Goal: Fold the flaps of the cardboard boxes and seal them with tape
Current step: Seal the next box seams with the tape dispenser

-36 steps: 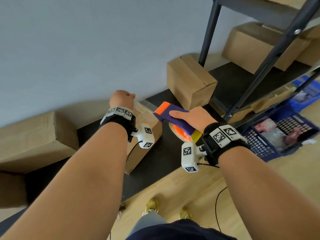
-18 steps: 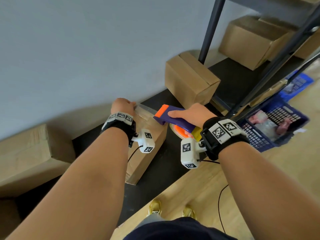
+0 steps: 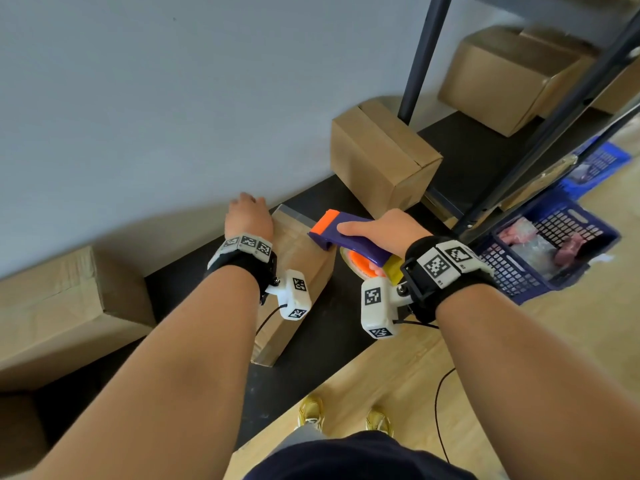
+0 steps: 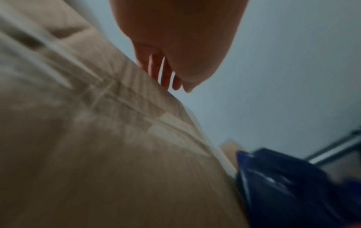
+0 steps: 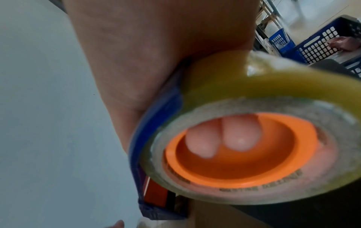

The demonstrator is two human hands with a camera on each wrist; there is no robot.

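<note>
A small cardboard box (image 3: 301, 261) stands on the black platform (image 3: 322, 334) by the wall, with clear tape along its top seam (image 4: 136, 111). My left hand (image 3: 247, 216) lies at the box's far left corner; in the left wrist view its fingers (image 4: 166, 77) hang loose past the box edge. My right hand (image 3: 381, 232) grips the purple and orange tape dispenser (image 3: 341, 233), whose nose is at the box's right top edge. In the right wrist view two fingertips (image 5: 224, 138) sit inside the orange core of the tape roll (image 5: 263, 95).
A closed box (image 3: 381, 157) stands just behind the dispenser, a larger box (image 3: 62, 306) at the left and another (image 3: 502, 77) on the rack. A dark rack post (image 3: 419, 64) and a blue basket (image 3: 540, 258) are to the right. The wall is close behind.
My left hand has slid off the top of the box toward its far left corner. The dispenser has stayed at the box's right edge.
</note>
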